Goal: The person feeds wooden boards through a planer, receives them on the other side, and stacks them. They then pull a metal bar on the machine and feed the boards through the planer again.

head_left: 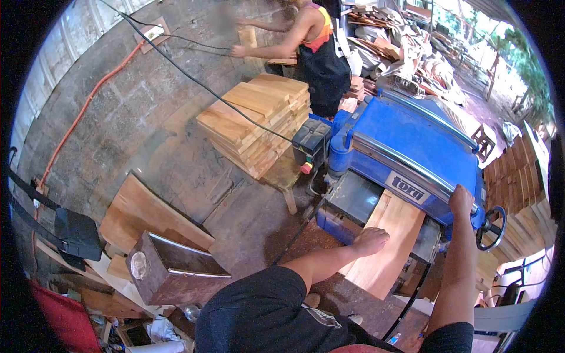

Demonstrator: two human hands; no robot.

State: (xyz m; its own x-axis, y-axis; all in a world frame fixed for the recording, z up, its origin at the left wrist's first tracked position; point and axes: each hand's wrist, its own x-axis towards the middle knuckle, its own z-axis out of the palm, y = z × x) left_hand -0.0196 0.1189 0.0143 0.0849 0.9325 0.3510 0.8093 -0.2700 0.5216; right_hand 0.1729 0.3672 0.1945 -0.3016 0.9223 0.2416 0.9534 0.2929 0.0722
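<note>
A blue planer (406, 141) fills the right of centre of the frame, and a pale board (391, 235) lies on its infeed bed at lower right, its far end under the blue housing.

The person's left hand (372, 240) rests palm down on the near left part of that board. Its grip is wide open, with the fingers stretched flat and nothing clasped. The right hand (461, 201) sits higher, at the right end of the silver rail (400, 162) that runs along the machine's top edge. That grip is curled closed over the rail end. Just beside it, further right, is a black handwheel (490, 226).

Left of the planer, near the middle of the frame, a stack of cut boards (259, 120) rests on a low worktop. Behind it, at the top, another person (321, 53) holds a plank upright. A rusty metal box (173, 267) lies at lower left on the floor, and an orange hose (82, 112) snakes along the upper left.
</note>
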